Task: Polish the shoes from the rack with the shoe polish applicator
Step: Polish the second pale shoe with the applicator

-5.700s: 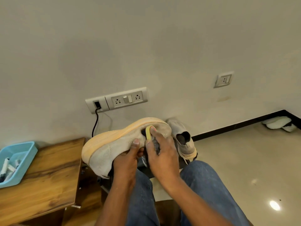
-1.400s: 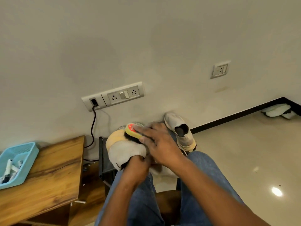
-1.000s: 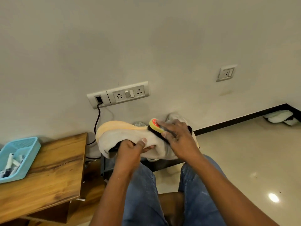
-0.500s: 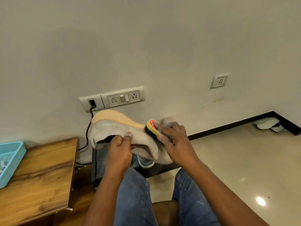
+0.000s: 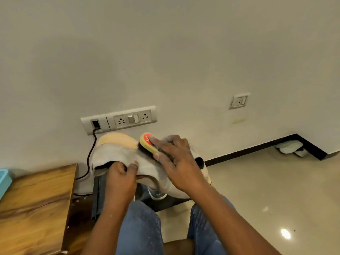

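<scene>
A beige fabric shoe [image 5: 117, 151] with a pale orange sole is held up in front of me, sole turned toward the wall. My left hand [image 5: 121, 173] grips its collar, thumb over the fabric. My right hand [image 5: 176, 161] holds the shoe polish applicator [image 5: 147, 142], a yellow oval with a red label, and presses its dark sponge against the shoe's upper. A second beige shoe [image 5: 201, 162] stands behind my right hand on the dark rack [image 5: 98, 196], mostly hidden.
A wooden table [image 5: 35, 205] stands at the left with a blue tray [image 5: 4, 183] at its edge. A black cable [image 5: 91, 153] hangs from the wall socket panel [image 5: 119, 119]. White slippers [image 5: 290, 148] lie in the far right corner. My jeans-clad knees are below.
The shoe turned from toe-on to side-on over the last second and a half. My right hand with the applicator slid slightly along the upper; the left hand keeps its grip.
</scene>
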